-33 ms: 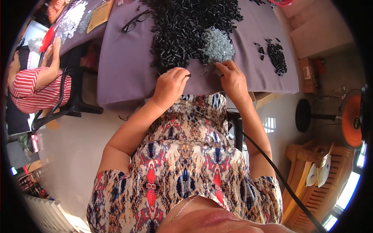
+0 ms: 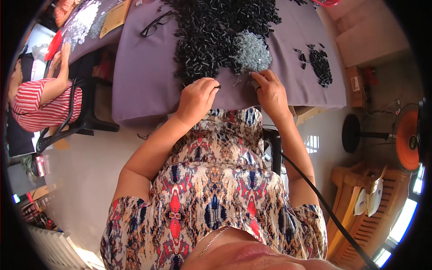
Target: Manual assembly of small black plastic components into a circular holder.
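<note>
My left hand [image 2: 196, 100] is closed at the table's near edge, pinching a small black tube-like piece [image 2: 218, 87] between thumb and fingertips. To its right, my right hand [image 2: 271, 93] has its fingers drawn together by the near side of a pile of small clear pieces [image 2: 253, 51]. What sits in those fingertips is too small to make out. A couple of loose clear pieces [image 2: 236, 82] lie on the cloth between my hands. Beyond them spreads a large heap of small black pieces [image 2: 202, 40], touching the clear pile.
A purple-grey cloth [image 2: 144, 76] covers the table. Glasses [image 2: 156, 24] lie left of the heap; a smaller group of black pieces [image 2: 321, 67] lies at the right. Another person in a striped top [image 2: 45, 99] sits at the left. A cable [image 2: 328, 209] runs past my right arm.
</note>
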